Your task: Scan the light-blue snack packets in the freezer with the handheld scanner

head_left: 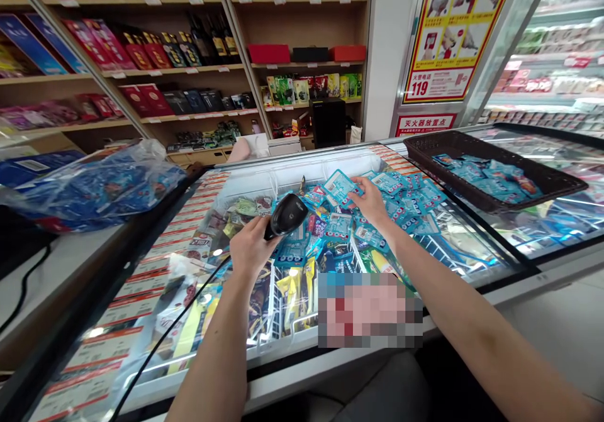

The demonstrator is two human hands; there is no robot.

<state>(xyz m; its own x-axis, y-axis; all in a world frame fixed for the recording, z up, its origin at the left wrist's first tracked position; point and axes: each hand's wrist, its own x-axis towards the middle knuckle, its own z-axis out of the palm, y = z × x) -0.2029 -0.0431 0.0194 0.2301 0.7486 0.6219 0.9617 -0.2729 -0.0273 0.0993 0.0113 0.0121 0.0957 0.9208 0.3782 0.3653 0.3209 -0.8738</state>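
Observation:
My left hand (250, 246) is wrapped round the handle of a black corded barcode scanner (287, 214), its head pointing toward the packets. Between the fingers of my right hand (370, 202) is a light blue snack packet (340, 187), tilted so that its printed label side faces me. Beneath and beside both hands, many similar blue packets (410, 205) lie spread over the glass top of a chest freezer (302, 365). Colourful packaged goods in white wire baskets (278, 309) show below them. The scanner's cable (174, 331) trails down to the lower left.
A dark brown plastic basket (495, 202) holding more blue packets stands on the right. At left, a clear plastic bag (108, 180) of blue packets lies on a counter. Behind the freezer are shelves (189, 70) of boxes and bottles. A blurred patch covers the freezer's front edge.

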